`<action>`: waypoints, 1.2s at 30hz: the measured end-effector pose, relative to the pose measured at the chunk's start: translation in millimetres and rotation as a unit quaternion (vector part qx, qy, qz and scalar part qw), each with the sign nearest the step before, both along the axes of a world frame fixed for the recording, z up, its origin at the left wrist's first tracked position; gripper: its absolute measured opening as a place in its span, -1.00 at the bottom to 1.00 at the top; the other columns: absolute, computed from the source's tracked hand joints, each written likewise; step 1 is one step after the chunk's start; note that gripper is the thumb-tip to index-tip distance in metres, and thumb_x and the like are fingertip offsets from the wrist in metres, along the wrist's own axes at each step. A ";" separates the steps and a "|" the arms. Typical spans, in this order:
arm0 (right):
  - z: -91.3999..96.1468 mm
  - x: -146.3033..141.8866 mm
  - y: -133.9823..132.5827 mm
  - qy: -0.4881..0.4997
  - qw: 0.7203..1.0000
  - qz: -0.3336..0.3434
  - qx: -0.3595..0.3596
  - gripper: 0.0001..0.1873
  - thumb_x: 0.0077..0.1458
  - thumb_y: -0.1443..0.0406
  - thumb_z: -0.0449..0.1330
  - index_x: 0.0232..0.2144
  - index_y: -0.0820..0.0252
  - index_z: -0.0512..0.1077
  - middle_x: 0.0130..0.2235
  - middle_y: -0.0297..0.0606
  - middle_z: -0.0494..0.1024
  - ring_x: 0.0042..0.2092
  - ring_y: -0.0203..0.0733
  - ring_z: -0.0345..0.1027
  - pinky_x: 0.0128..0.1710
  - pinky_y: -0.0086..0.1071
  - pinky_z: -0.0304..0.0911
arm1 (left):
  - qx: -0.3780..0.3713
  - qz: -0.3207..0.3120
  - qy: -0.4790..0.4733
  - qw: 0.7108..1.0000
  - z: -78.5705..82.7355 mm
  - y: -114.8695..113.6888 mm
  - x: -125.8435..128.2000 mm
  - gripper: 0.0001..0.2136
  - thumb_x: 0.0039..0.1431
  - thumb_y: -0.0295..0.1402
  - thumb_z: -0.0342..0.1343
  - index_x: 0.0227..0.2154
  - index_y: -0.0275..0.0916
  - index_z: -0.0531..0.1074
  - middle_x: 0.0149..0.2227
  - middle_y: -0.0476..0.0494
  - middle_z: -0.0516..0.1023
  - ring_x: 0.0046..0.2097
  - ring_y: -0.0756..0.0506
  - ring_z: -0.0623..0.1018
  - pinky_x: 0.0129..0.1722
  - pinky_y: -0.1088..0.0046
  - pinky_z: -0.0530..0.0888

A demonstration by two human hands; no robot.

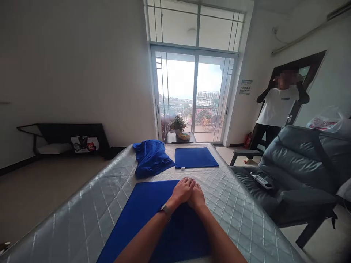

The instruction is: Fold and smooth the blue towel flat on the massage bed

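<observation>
A blue cloth [153, 208] lies spread flat on a silver quilted mattress or cover [230, 204] in front of me. At its far right corner my left hand [183, 190], with a watch on the wrist, rests across my right hand [197, 196]. Both hands look flat, fingers stretched forward and lying together; the left partly hides the right. Nothing shows in either hand. Beyond them lies a second blue cloth [196, 157], folded into a neat rectangle with a white tag. Left of that sits a crumpled blue cloth [150, 157] in a loose heap.
On the right stands a dark padded armchair [296, 164] with a power strip [261, 180] on its seat. A person in a white shirt [276, 104] stands behind it. A small table with a potted plant [178, 124] stands before the glass sliding door [195, 91].
</observation>
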State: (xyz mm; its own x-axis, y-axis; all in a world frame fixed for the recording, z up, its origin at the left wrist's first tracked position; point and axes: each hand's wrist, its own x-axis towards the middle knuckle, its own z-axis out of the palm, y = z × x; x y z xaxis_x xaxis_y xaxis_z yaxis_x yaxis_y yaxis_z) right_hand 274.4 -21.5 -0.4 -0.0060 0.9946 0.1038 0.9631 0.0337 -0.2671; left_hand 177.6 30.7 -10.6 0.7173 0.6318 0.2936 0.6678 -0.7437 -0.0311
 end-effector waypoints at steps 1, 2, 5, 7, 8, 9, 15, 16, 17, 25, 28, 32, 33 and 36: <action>0.3 -0.1 -0.2 0.003 1.000 -0.003 0.000 -0.33 0.27 0.31 -0.12 0.39 0.38 -0.03 0.41 -0.03 -0.02 0.42 -0.08 -0.21 0.38 -0.20 -0.28 | 0.004 -0.001 0.005 1.000 -1.4 2.6 0.2 -0.60 0.46 -0.32 -0.23 0.26 -0.25 0.25 0.29 -0.32 0.30 0.33 -0.22 0.27 0.28 0.14 0.24; 0.6 -0.3 -0.3 0.005 1.000 -0.005 0.003 -0.33 0.27 0.30 -0.13 0.39 0.37 -0.03 0.41 -0.03 0.00 0.42 -0.07 -0.20 0.38 -0.18 -0.27 | 0.004 0.002 0.008 1.000 -2.6 4.7 -1.9 -0.60 0.46 -0.33 -0.21 0.27 -0.25 0.24 0.30 -0.32 0.29 0.33 -0.22 0.27 0.28 0.13 0.24; 1.3 -1.1 0.0 0.007 1.000 0.002 0.007 -0.34 0.29 0.30 -0.17 0.40 0.32 -0.03 0.41 -0.07 -0.01 0.43 -0.05 -0.24 0.37 -0.14 -0.25 | -0.011 0.023 0.015 1.000 -4.7 5.3 -14.5 -0.57 0.47 -0.31 -0.26 0.31 -0.24 0.19 0.33 -0.30 0.24 0.35 -0.21 0.23 0.30 0.14 0.21; 1.7 -1.3 0.5 0.005 1.000 0.002 0.004 -0.35 0.29 0.32 -0.20 0.39 0.30 0.00 0.42 -0.10 -0.03 0.43 -0.07 -0.26 0.37 -0.14 -0.25 | -0.028 0.052 0.009 0.998 -4.3 1.8 -23.0 -0.54 0.48 -0.23 -0.32 0.32 -0.23 0.18 0.34 -0.28 0.22 0.36 -0.20 0.19 0.32 0.16 0.17; 2.0 -1.4 0.9 0.004 1.000 0.000 0.002 -0.36 0.29 0.32 -0.21 0.39 0.29 0.02 0.42 -0.12 -0.03 0.43 -0.09 -0.26 0.37 -0.15 -0.26 | -0.039 0.072 0.001 0.997 -3.4 -0.4 -26.6 -0.51 0.48 -0.18 -0.34 0.32 -0.24 0.18 0.34 -0.27 0.22 0.37 -0.19 0.18 0.34 0.17 0.14; 2.3 -1.4 1.3 0.002 1.000 -0.004 0.000 -0.37 0.30 0.31 -0.23 0.38 0.29 0.04 0.42 -0.13 -0.02 0.43 -0.10 -0.26 0.37 -0.16 -0.26 | -0.052 0.092 -0.008 0.994 -2.1 -2.6 -29.9 -0.48 0.48 -0.13 -0.36 0.32 -0.24 0.19 0.35 -0.27 0.21 0.38 -0.19 0.16 0.35 0.17 0.12; 3.9 -2.4 4.3 -0.003 1.000 -0.019 -0.010 -0.35 0.33 0.21 -0.28 0.37 0.38 0.03 0.41 -0.10 0.00 0.43 -0.10 -0.24 0.38 -0.14 -0.26 | -0.096 0.151 -0.038 0.983 5.5 -8.4 -53.9 -0.40 0.44 0.00 -0.40 0.34 -0.21 0.17 0.36 -0.20 0.17 0.39 -0.19 0.12 0.36 0.13 0.08; 3.9 -2.6 4.6 -0.003 1.000 -0.021 -0.011 -0.34 0.33 0.21 -0.27 0.37 0.38 0.03 0.41 -0.09 0.00 0.43 -0.11 -0.23 0.38 -0.15 -0.26 | -0.097 0.157 -0.039 0.982 6.2 -8.2 -59.7 -0.39 0.43 0.01 -0.40 0.34 -0.20 0.17 0.36 -0.19 0.16 0.39 -0.19 0.11 0.36 0.13 0.08; 3.8 -2.7 4.7 -0.004 1.000 -0.023 -0.010 -0.34 0.33 0.21 -0.27 0.37 0.38 0.03 0.41 -0.10 0.00 0.43 -0.12 -0.23 0.38 -0.17 -0.26 | -0.099 0.162 -0.039 0.981 6.7 -7.8 -65.7 -0.39 0.43 0.01 -0.41 0.34 -0.20 0.17 0.37 -0.18 0.15 0.39 -0.19 0.11 0.37 0.13 0.08; 7.2 -3.6 3.8 -0.015 0.999 -0.033 -0.020 -0.33 0.32 0.18 -0.28 0.38 0.38 0.01 0.42 -0.17 -0.03 0.43 -0.16 -0.26 0.38 -0.21 -0.29 | -0.093 0.183 -0.031 0.978 6.6 -6.6 -99.3 -0.36 0.42 0.03 -0.41 0.34 -0.25 0.16 0.38 -0.22 0.11 0.40 -0.19 0.09 0.36 0.13 0.07; 7.0 -3.3 4.7 -0.022 0.999 -0.029 -0.026 -0.33 0.33 0.18 -0.28 0.38 0.38 0.00 0.42 -0.17 -0.05 0.43 -0.16 -0.26 0.38 -0.21 -0.29 | -0.099 0.186 -0.035 0.977 7.8 -9.1 -99.6 -0.32 0.40 0.07 -0.46 0.34 -0.25 0.16 0.38 -0.21 0.10 0.40 -0.19 0.07 0.37 0.14 0.04; 4.4 -2.2 6.9 -0.042 0.998 -0.032 -0.028 -0.33 0.34 0.17 -0.29 0.39 0.37 -0.01 0.42 -0.18 -0.04 0.43 -0.18 -0.27 0.38 -0.24 -0.31 | -0.113 0.177 -0.049 0.976 11.4 -11.8 -99.7 -0.27 0.38 0.09 -0.49 0.34 -0.29 0.15 0.38 -0.22 0.11 0.41 -0.19 0.07 0.37 0.16 0.02; 3.7 -1.8 7.4 -0.048 0.998 -0.033 -0.028 -0.33 0.34 0.18 -0.29 0.38 0.38 -0.01 0.42 -0.18 -0.04 0.43 -0.17 -0.27 0.38 -0.23 -0.30 | -0.115 0.174 -0.054 0.976 12.1 -11.5 -101.6 -0.27 0.38 0.10 -0.49 0.34 -0.30 0.15 0.38 -0.22 0.11 0.41 -0.19 0.07 0.38 0.17 0.01; 1.9 -0.9 9.0 -0.061 0.997 -0.030 -0.031 -0.33 0.34 0.18 -0.29 0.39 0.38 -0.02 0.43 -0.18 -0.06 0.43 -0.17 -0.28 0.38 -0.23 -0.30 | -0.130 0.182 -0.061 0.973 13.3 -7.5 -116.3 -0.26 0.37 0.12 -0.48 0.35 -0.29 0.14 0.39 -0.21 0.08 0.41 -0.18 0.04 0.38 0.16 -0.01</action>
